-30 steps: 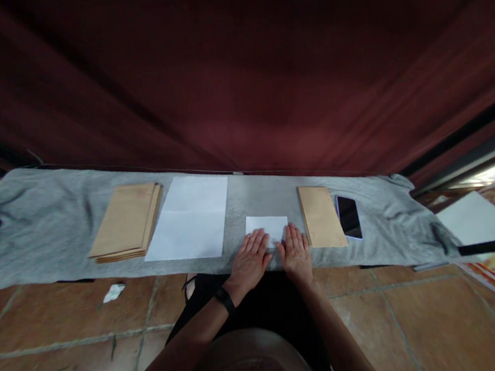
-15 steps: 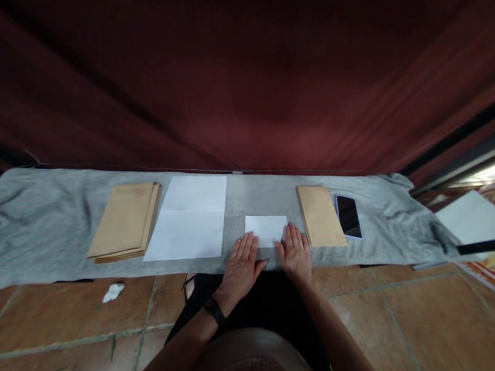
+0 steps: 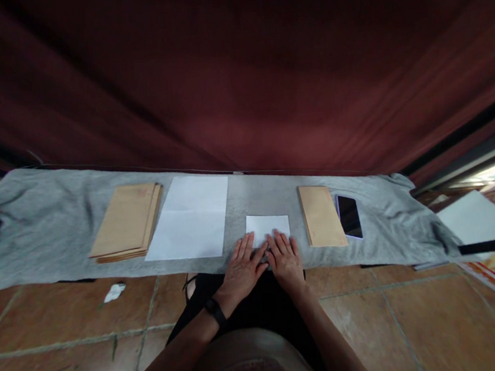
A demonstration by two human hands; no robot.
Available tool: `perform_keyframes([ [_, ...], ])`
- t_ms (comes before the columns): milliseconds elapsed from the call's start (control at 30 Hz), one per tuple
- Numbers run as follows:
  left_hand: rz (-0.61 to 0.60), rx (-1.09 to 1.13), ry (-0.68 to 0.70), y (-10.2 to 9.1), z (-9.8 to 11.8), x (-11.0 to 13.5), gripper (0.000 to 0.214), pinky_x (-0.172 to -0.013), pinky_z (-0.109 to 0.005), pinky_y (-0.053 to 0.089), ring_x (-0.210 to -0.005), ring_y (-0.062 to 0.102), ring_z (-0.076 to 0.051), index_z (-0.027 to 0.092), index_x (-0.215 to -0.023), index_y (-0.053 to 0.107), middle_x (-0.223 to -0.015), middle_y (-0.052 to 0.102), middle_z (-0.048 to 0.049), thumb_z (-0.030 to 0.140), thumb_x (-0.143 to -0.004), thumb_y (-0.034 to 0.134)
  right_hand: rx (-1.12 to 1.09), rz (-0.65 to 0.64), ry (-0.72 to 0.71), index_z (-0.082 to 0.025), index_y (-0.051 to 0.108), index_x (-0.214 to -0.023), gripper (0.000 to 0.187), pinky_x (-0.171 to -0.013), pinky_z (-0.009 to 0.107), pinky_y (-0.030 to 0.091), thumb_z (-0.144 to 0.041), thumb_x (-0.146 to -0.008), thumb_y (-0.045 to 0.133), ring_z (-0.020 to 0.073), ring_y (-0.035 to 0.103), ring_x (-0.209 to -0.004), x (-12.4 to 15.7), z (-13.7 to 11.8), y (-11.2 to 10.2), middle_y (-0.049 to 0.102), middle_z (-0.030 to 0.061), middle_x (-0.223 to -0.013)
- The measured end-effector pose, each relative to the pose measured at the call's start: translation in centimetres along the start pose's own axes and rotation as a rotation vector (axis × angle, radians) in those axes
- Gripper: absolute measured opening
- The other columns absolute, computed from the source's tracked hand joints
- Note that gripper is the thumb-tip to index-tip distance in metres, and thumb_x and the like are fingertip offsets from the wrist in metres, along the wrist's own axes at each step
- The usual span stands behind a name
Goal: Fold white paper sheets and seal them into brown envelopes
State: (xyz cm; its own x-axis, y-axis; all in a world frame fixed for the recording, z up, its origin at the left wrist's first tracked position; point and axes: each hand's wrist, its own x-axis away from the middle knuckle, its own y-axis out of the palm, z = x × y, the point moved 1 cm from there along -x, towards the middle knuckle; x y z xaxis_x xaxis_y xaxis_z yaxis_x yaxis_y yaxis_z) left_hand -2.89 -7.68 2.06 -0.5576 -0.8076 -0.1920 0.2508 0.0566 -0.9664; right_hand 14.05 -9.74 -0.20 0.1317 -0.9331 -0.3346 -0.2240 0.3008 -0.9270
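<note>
A small folded sheet of white paper point(image 3: 267, 222) lies on the grey cloth in front of me. My left hand point(image 3: 243, 264) rests flat over its near left corner, fingers stretched out. Flat on its near edge lies my right hand point(image 3: 285, 258), fingers extended, close beside the left one. Neither hand grips anything. Left of them is a larger white sheet point(image 3: 193, 218) with a crease across it. A single brown envelope point(image 3: 322, 217) lies to the right of my hands.
A stack of brown envelopes point(image 3: 121, 220) sits at the left on the grey cloth point(image 3: 50, 220). A phone point(image 3: 349, 217) lies beside the single envelope. Dark red fabric point(image 3: 237, 91) rises behind the cloth. A white scrap point(image 3: 114, 292) is on the tiled floor.
My right hand has slid left along the near edge of the small paper, closer to my left hand. The left hand has stayed nearly in place.
</note>
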Motion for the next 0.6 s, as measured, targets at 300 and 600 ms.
perform_keyframes([
  [300,-0.014,-0.046,-0.031,0.1,-0.3,0.8,0.065,-0.122,-0.047,0.026,-0.150,0.027,-0.029,0.013,-0.151,0.039,-0.159,0.033,-0.0164,0.046,-0.097,0.049,0.061,0.041,0.051,-0.015,0.030,-0.156,0.056,-0.119,0.053,0.024,-0.037,-0.105,0.035,0.0275,0.037,-0.145,1.2,1.6,0.1,0.039,0.0157,-0.156],
  [600,-0.009,-0.062,-0.082,0.8,-0.5,-0.5,0.069,-0.123,-0.049,0.021,-0.149,0.027,-0.029,0.007,-0.151,0.035,-0.158,0.034,-0.0194,0.051,-0.099,0.040,0.091,0.046,0.096,-0.011,0.026,-0.157,0.059,-0.119,0.052,0.025,-0.038,-0.105,0.035,0.0283,0.037,-0.145,1.6,1.6,0.0,0.038,0.0186,-0.156],
])
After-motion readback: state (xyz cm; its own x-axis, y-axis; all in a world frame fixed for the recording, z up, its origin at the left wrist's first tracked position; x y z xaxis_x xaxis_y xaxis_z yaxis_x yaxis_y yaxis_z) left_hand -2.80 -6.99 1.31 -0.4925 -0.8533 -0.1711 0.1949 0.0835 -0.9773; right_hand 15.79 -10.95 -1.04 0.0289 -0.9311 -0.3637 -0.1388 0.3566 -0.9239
